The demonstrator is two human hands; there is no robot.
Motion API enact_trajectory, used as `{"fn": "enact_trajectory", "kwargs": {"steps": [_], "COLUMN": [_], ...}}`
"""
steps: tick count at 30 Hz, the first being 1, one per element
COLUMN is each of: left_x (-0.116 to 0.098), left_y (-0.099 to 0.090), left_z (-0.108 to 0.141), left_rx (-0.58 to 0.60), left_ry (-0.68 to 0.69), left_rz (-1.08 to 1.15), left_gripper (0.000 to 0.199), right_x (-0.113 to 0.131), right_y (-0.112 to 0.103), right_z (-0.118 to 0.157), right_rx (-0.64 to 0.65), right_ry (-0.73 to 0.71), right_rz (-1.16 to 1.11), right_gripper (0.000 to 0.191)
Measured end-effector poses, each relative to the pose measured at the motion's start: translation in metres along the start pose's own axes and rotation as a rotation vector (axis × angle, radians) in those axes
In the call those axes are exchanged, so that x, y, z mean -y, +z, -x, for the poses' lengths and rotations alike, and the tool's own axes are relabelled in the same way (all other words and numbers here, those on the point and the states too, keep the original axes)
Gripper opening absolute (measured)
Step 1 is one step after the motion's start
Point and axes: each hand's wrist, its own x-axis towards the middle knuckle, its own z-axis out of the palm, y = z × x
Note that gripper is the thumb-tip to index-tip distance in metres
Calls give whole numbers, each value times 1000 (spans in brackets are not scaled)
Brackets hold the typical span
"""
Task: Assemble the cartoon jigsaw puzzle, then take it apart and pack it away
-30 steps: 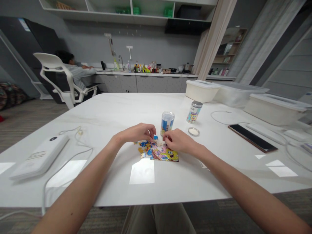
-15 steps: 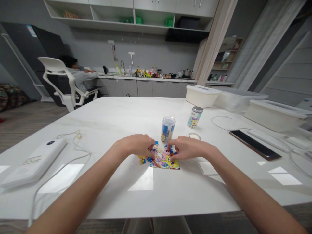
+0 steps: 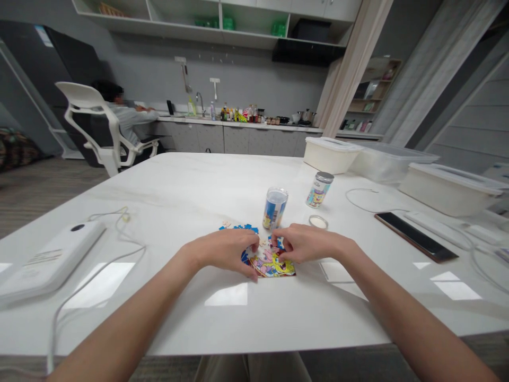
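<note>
A partly assembled jigsaw puzzle (image 3: 274, 265) with a yellow cartoon face and pink figures lies flat on the white table. My left hand (image 3: 228, 252) is at its left edge, thumb and fingers spread apart, the thumb by the lower left corner. My right hand (image 3: 308, 242) rests at the right edge with its fingers curled against the puzzle; their tips are partly hidden. Loose blue pieces (image 3: 247, 227) lie just beyond my left hand. Behind the puzzle stands a clear cylindrical can (image 3: 274, 208) with a blue cartoon label.
Farther right are a second cartoon can (image 3: 319, 190) with a silver lid and a ring-shaped lid (image 3: 318, 222). A phone (image 3: 415, 236), cables and storage boxes (image 3: 332, 155) occupy the right side. At left lies a white device (image 3: 51, 260) with a cable. A person sits beyond the table.
My left hand has shifted slightly left and down, its thumb stretching farther from the fingers. More loose blue pieces show beyond it. My right hand stays at the puzzle's right edge.
</note>
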Motion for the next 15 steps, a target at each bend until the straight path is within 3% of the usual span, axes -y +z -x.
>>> {"fn": "enact_trajectory", "kwargs": {"steps": [11, 15], "left_x": [-3, -1], "left_y": [1, 2], "left_z": [-4, -4], "left_rx": [79, 48], "left_ry": [-44, -59], "left_rz": [236, 201], "left_gripper": [36, 43], "right_x": [14, 13], "right_y": [3, 2], "right_z": [-2, -3], "right_rx": [5, 37], "right_ry": [-80, -60], "right_rz": [-2, -60], "right_gripper": [32, 30]}}
